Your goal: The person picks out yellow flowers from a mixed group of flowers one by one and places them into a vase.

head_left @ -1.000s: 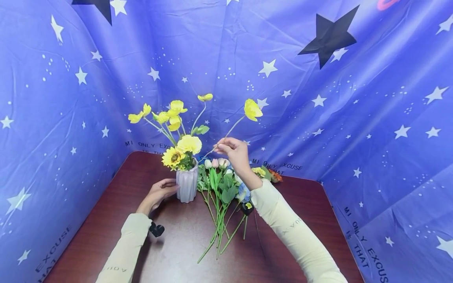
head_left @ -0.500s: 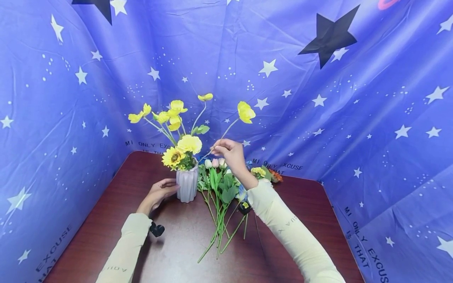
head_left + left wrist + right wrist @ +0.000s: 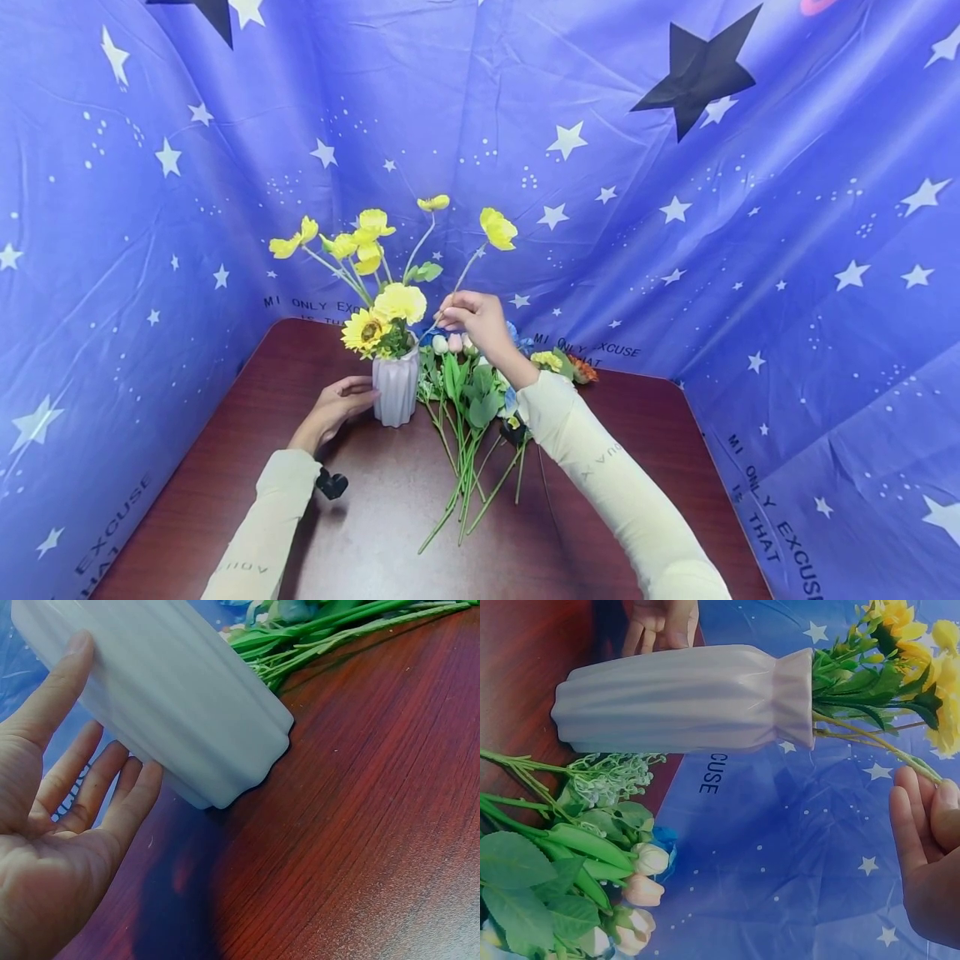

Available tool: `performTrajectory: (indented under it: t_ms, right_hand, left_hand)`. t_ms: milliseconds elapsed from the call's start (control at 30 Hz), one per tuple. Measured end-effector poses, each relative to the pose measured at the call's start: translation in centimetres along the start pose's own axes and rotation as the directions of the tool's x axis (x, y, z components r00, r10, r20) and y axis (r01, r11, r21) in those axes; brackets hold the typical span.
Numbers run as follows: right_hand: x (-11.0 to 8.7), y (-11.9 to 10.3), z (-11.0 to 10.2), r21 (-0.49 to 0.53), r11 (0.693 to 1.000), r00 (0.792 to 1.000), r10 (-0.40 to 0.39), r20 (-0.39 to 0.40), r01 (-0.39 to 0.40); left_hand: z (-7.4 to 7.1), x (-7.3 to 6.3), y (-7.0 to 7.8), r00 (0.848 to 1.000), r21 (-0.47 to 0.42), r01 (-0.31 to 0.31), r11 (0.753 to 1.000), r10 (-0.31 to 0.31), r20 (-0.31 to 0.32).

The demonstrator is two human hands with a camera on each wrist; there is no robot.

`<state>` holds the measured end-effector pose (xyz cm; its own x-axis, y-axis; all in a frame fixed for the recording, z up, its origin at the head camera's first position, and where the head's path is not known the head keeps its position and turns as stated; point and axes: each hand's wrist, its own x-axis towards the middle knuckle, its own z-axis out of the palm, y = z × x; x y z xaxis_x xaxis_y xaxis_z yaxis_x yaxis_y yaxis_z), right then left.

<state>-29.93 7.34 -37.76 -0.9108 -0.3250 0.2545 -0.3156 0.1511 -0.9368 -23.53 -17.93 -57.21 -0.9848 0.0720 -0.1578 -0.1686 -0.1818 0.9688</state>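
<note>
A pale lilac fluted vase (image 3: 395,392) stands upright on the table, holding several yellow flowers, among them a sunflower (image 3: 365,331). My left hand (image 3: 339,411) is at its left side; in the left wrist view, the thumb (image 3: 71,660) lies along the vase wall (image 3: 165,697) and the fingers are relaxed. My right hand (image 3: 483,325) pinches the stem of a yellow poppy (image 3: 498,229) between thumb and fingers, right of the vase mouth. In the right wrist view, that stem (image 3: 889,750) slants into the mouth, its lower end hidden inside the vase.
Right of the vase lies a heap of flowers with green stems (image 3: 468,467), including pale tulips (image 3: 454,343) and blue blooms. An orange flower (image 3: 583,369) lies near the table's back edge. A starry blue cloth (image 3: 480,125) surrounds the table (image 3: 390,533).
My right hand has moved left and slightly down toward the vase, and the poppy head has swung left with it. The left hand stays at the vase.
</note>
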Motion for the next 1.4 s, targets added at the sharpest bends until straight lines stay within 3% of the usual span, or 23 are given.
performTrajectory:
  t_ms: [467,700,1133,1400]
  right_hand:
    - [0.2,0.7,1.4,-0.008,1.0,0.998,0.025,0.061,-0.024]
    - [0.1,1.2,2.0,-0.099,0.995,0.995,0.041,0.088,-0.032]
    - [-0.1,1.5,2.9,-0.21,0.975,0.994,0.093,0.058,-0.079]
    - [-0.3,1.7,3.3,-0.362,0.93,0.994,0.095,0.061,-0.067]
  left_hand:
    - [-0.2,0.1,-0.2,1.0,-0.006,-0.005,1.0,0.005,0.007]
    - [-0.2,0.5,-0.4,1.0,-0.002,-0.01,1.0,0.01,0.002]
    - [-0.2,0.4,-0.3,1.0,0.003,0.012,1.0,-0.012,0.0]
    - [0.0,0.2,-0.1,1.0,0.011,0.023,1.0,-0.022,-0.01]
